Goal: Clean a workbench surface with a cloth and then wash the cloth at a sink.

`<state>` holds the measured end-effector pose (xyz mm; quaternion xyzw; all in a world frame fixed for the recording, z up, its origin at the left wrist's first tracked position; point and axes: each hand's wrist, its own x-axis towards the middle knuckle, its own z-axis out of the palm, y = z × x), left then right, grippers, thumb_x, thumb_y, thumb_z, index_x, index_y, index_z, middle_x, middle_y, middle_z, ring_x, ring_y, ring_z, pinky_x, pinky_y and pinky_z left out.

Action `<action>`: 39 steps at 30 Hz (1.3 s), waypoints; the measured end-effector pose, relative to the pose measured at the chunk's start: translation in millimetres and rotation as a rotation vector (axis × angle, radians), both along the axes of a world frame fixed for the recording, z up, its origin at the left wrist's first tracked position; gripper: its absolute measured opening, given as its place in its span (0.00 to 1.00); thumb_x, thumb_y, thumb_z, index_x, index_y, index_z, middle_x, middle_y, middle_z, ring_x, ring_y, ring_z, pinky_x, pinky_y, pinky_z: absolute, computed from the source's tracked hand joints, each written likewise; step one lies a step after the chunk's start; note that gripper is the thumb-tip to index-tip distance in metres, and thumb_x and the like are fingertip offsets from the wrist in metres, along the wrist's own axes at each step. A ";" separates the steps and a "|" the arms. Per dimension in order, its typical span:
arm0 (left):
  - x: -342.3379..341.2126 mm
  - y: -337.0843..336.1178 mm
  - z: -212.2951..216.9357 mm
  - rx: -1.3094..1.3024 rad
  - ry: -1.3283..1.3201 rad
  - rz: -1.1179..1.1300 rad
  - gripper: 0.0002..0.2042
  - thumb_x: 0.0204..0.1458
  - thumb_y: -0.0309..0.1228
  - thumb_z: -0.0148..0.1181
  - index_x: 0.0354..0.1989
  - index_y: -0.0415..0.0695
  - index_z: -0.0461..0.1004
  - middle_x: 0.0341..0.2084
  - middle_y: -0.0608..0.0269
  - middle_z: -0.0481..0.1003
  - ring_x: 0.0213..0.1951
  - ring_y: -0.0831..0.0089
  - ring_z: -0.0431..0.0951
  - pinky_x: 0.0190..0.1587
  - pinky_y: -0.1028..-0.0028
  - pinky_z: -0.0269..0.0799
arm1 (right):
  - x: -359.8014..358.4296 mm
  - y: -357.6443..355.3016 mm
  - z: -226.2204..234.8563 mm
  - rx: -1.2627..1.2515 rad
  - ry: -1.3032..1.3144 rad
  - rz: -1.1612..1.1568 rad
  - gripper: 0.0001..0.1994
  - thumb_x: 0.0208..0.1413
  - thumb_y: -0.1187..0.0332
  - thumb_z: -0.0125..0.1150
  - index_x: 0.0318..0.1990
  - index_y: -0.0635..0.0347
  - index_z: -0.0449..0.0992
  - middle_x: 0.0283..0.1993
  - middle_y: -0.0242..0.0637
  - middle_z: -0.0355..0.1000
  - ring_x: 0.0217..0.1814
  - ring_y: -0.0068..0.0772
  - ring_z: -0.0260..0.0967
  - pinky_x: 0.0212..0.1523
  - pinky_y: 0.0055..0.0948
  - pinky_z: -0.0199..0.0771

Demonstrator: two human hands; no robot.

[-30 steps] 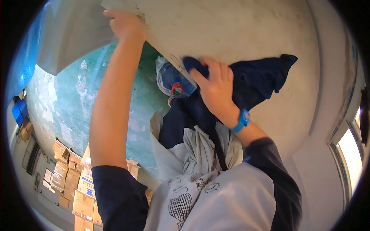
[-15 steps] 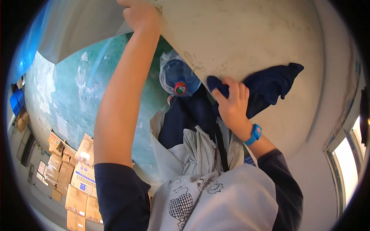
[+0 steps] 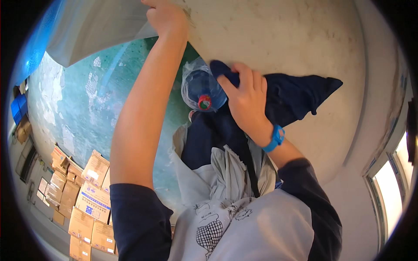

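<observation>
My right hand (image 3: 248,100) is closed around a dark navy cloth (image 3: 296,95). A bunched end sticks out past the fingers, and the rest trails right over the cream board-like surface (image 3: 300,43). The hand lies at that surface's left edge. My left arm reaches up to the top of the view. There my left hand (image 3: 167,19) is curled beside the surface's edge and a greyish translucent sheet (image 3: 100,30). Its fingertips are partly cut off, so what they grip is hidden. A blue water jug (image 3: 196,85) in clear plastic, with a red cap, stands below between my arms.
The floor (image 3: 91,95) is worn green with pale patches. Stacked cardboard boxes (image 3: 89,200) stand at the lower left, a blue bin (image 3: 19,106) further up. Blue plastic (image 3: 37,48) hangs at the upper left. A window (image 3: 387,187) is at the right.
My right hand has slid up and left along the surface with the cloth, which now stretches out flatter behind it. My left hand has shifted slightly right.
</observation>
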<state>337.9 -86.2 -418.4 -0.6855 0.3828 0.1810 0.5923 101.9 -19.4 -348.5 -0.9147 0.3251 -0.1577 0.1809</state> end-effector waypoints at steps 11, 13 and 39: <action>4.0 2.7 -9.7 -1.023 0.317 0.952 0.37 0.60 0.58 0.30 0.53 0.34 0.70 0.54 0.56 0.71 0.55 0.63 0.69 0.55 0.74 0.64 | 1.6 -1.6 3.0 0.040 0.065 -0.002 0.18 0.37 0.76 0.58 0.39 0.50 0.79 0.44 0.37 0.65 0.44 0.40 0.64 0.42 0.36 0.61; 6.1 4.0 -12.8 -1.205 0.372 1.121 0.37 0.60 0.58 0.30 0.53 0.34 0.70 0.54 0.56 0.71 0.55 0.62 0.69 0.55 0.74 0.64 | -23.1 14.1 5.1 0.080 0.103 -0.015 0.17 0.36 0.76 0.57 0.38 0.50 0.79 0.44 0.38 0.66 0.44 0.41 0.64 0.41 0.36 0.61; -18.9 1.9 12.7 -2.016 0.451 1.715 0.38 0.61 0.58 0.30 0.47 0.25 0.67 0.43 0.43 0.75 0.45 0.52 0.73 0.46 0.67 0.69 | -7.0 4.3 5.5 0.097 0.053 0.019 0.16 0.39 0.73 0.59 0.40 0.51 0.79 0.44 0.39 0.64 0.43 0.40 0.64 0.39 0.35 0.61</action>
